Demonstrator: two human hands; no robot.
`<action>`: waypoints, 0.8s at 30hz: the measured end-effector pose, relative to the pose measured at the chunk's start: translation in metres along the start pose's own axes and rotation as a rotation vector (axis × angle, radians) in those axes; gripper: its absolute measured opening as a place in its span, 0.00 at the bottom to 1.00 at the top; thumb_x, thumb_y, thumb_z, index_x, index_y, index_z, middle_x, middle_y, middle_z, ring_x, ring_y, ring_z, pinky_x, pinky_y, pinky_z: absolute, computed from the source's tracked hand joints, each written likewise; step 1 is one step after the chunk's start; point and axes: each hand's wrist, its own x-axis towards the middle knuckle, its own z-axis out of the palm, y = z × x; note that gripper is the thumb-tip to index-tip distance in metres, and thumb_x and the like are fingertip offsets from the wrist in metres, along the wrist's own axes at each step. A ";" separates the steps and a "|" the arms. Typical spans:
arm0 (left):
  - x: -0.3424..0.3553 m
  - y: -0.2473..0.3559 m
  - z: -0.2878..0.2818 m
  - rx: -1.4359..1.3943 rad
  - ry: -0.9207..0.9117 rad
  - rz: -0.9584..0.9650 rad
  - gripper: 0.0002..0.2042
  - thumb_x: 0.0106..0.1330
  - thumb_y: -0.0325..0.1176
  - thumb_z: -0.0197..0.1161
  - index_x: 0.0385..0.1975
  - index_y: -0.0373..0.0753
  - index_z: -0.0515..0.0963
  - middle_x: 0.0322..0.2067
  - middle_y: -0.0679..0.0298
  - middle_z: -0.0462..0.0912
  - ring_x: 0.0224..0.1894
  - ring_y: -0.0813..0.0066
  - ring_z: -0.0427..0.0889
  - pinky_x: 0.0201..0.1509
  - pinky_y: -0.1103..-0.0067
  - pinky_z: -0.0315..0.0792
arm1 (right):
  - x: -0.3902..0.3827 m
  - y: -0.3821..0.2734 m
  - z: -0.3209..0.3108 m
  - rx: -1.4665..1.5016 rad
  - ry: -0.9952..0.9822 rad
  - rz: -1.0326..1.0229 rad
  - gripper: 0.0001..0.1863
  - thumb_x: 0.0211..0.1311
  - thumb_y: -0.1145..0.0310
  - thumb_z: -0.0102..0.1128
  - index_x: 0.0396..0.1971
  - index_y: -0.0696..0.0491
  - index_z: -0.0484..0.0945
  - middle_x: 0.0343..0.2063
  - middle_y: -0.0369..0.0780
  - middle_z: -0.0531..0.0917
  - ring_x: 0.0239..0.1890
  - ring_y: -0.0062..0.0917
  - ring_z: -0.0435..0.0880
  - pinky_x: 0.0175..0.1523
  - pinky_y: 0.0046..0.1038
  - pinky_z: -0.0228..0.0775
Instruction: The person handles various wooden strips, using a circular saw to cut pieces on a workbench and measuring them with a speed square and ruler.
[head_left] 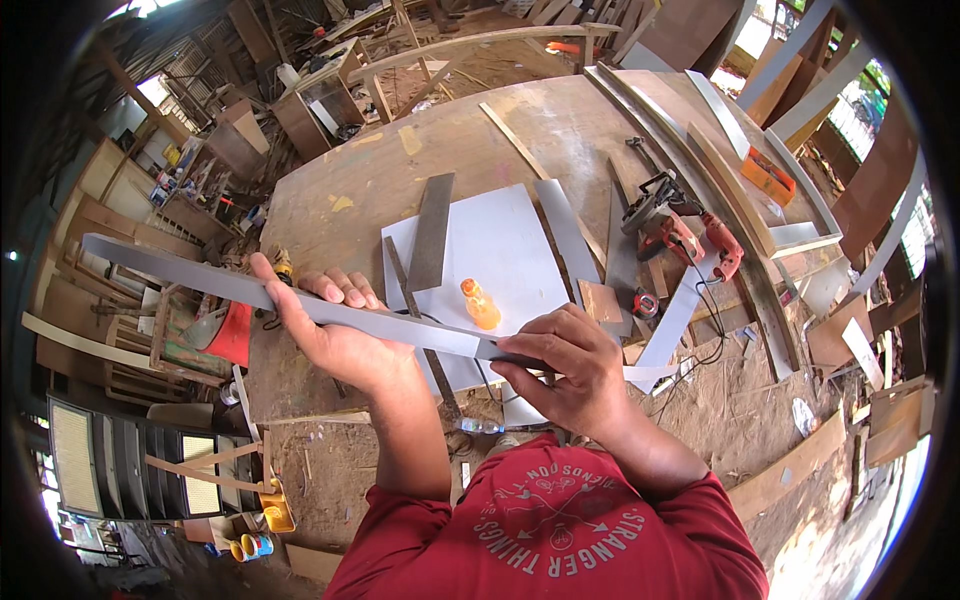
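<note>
A long narrow grey strip (178, 270) lies across both of my hands above the workbench. My left hand (338, 335) grips it from beneath, thumb in front and fingers curled over the far side. My right hand (570, 365) pinches its right end, where a darker section shows under the fingers. Beyond them a white board (510, 235) lies on the bench (350, 170), carrying an orange squeeze bottle (481, 305) and a dark grey plank (432, 230). A thin dark bar (395, 260) lies along that board's left side, partly hidden by the strip.
A red circular saw (670, 230) with cable, a red drill (723, 245), a tape measure (645, 303) and loose strips lie on the right. An orange tool (770, 180) sits farther back. Offcuts, a red container (225, 330) and a black slatted panel (120, 460) surround the bench.
</note>
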 end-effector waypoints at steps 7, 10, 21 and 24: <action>-0.004 0.000 0.002 -0.036 -0.007 0.003 0.28 0.81 0.50 0.55 0.75 0.46 0.62 0.20 0.72 0.72 0.15 0.83 0.68 0.15 0.85 0.65 | 0.003 -0.003 -0.010 -0.131 -0.055 -0.047 0.18 0.47 0.77 0.82 0.40 0.51 0.88 0.33 0.35 0.86 0.32 0.29 0.81 0.37 0.32 0.74; -0.004 0.000 0.003 -0.030 -0.008 -0.016 0.28 0.82 0.49 0.55 0.76 0.46 0.62 0.20 0.72 0.73 0.15 0.83 0.68 0.15 0.85 0.66 | 0.002 -0.001 -0.009 -0.089 -0.047 -0.033 0.18 0.46 0.77 0.82 0.40 0.52 0.89 0.34 0.35 0.86 0.32 0.30 0.81 0.38 0.32 0.73; -0.004 0.000 -0.002 -0.091 -0.009 -0.042 0.27 0.81 0.49 0.56 0.75 0.47 0.63 0.19 0.71 0.74 0.14 0.80 0.69 0.16 0.83 0.68 | -0.002 0.005 -0.003 0.031 0.005 -0.047 0.19 0.46 0.79 0.81 0.42 0.54 0.89 0.35 0.37 0.86 0.34 0.31 0.83 0.38 0.31 0.77; -0.004 -0.001 -0.004 -0.087 -0.004 -0.044 0.26 0.81 0.49 0.56 0.74 0.48 0.64 0.19 0.71 0.74 0.14 0.80 0.69 0.16 0.83 0.68 | -0.002 0.005 -0.002 0.033 -0.006 -0.037 0.19 0.46 0.78 0.81 0.42 0.54 0.89 0.35 0.37 0.86 0.34 0.31 0.83 0.38 0.31 0.77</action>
